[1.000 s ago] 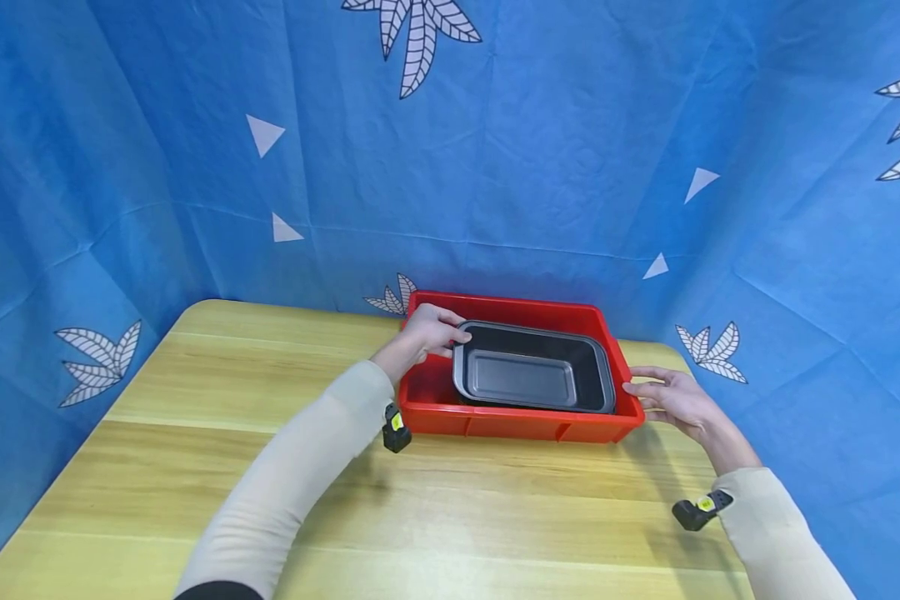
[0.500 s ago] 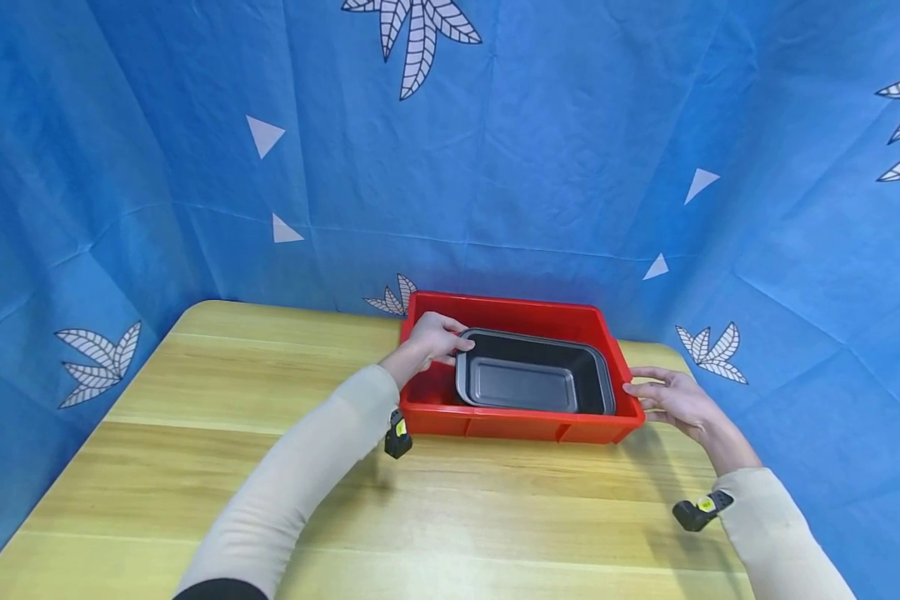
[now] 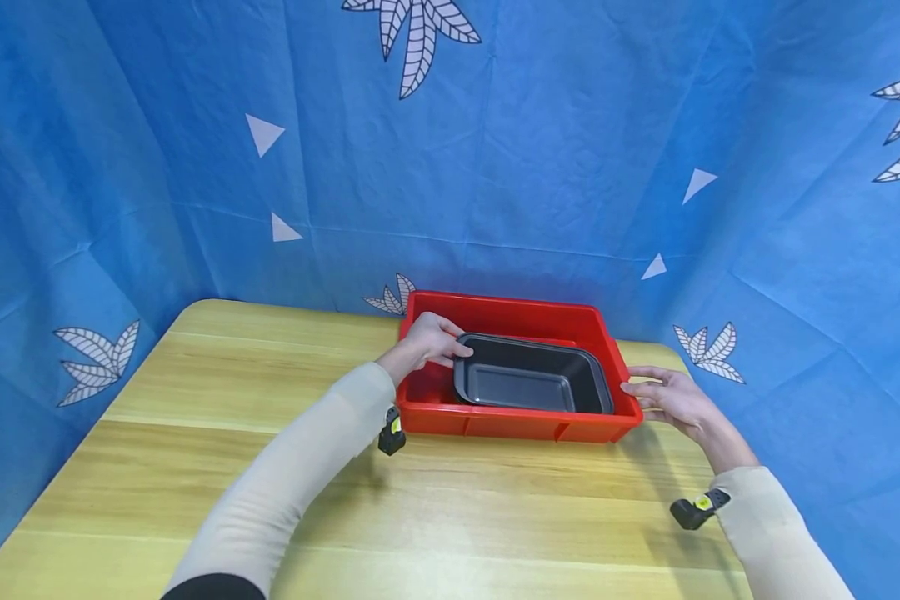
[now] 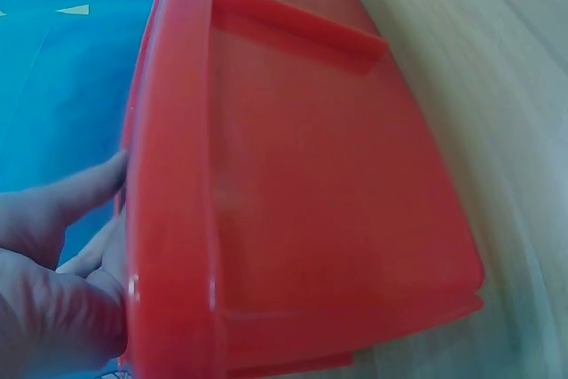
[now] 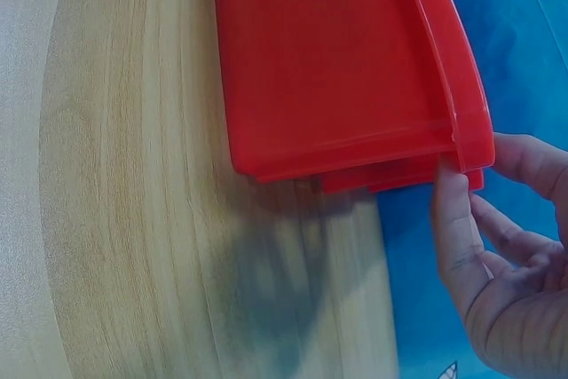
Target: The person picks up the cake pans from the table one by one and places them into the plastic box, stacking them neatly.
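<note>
A dark grey loaf pan [image 3: 521, 386] sits inside a red plastic bin [image 3: 525, 429], slightly tilted, its near side partly hidden behind the bin's front wall. My left hand [image 3: 432, 338] pinches the pan's left rim, thumb over the edge. In the left wrist view the bin's front wall [image 4: 311, 184] hides the pan and the fingertips of my left hand [image 4: 62, 264]. At the bin's right end, my right hand [image 3: 675, 402] touches the outer side with spread fingers. The right wrist view has the thumb of my right hand [image 5: 515, 281] against the bin's corner, below the rim.
The bin stands at the back of a light wooden table [image 3: 420, 517], close to a blue patterned curtain [image 3: 540, 167]. The curtain also hangs along the left and right sides. A small black camera is worn on each wrist.
My left hand has moved slightly down and toward the front with the pan. The pan's far rim sits lower in the bin. My right hand and the bin have stayed in place.
</note>
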The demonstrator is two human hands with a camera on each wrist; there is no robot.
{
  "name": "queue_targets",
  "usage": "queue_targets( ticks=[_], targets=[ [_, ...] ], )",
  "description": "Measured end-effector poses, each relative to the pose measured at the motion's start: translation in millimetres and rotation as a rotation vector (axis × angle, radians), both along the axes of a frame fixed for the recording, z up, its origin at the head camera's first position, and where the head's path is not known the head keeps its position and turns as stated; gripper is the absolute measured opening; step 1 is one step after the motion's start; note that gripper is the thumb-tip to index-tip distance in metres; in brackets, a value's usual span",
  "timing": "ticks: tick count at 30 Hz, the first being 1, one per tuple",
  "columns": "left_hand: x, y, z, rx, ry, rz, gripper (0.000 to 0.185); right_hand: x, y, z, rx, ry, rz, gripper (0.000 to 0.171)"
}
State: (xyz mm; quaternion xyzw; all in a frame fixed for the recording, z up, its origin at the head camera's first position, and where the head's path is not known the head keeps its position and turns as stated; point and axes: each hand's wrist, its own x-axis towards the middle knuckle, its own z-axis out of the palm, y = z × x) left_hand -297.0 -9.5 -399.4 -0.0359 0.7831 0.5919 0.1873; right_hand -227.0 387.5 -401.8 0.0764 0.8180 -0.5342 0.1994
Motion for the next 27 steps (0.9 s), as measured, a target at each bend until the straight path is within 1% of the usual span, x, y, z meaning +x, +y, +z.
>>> queue_targets(
  ticks=[5,11,14,22,25,27],
  targets=[
    [1.4,-2.2,2.2,0.006,-0.014,0.004,0.043,0.5,-3.1,1.4,0.01,0.0,-0.003,0.076],
    [3.6,-7.0,6.6,0.068,-0.006,0.01,0.044,0.0,-1.6,0.9,0.015,-0.002,-0.008,0.076],
    [4.8,-10.7,9.3,0.083,-0.012,0.01,0.045,0.6,-0.5,1.6,0.023,-0.002,-0.011,0.076],
    [9.5,-28.7,13.7,0.072,-0.012,0.002,0.048,10.3,1.1,9.4,0.055,0.022,0.002,0.071],
    [13.9,-37.8,15.8,0.062,0.004,-0.003,0.048,15.3,2.7,14.1,0.079,0.058,0.004,0.069],
    [17.5,-44.9,17.4,0.039,0.019,0.003,0.047,18.7,2.3,17.0,0.101,0.094,0.002,0.067]
  ],
)
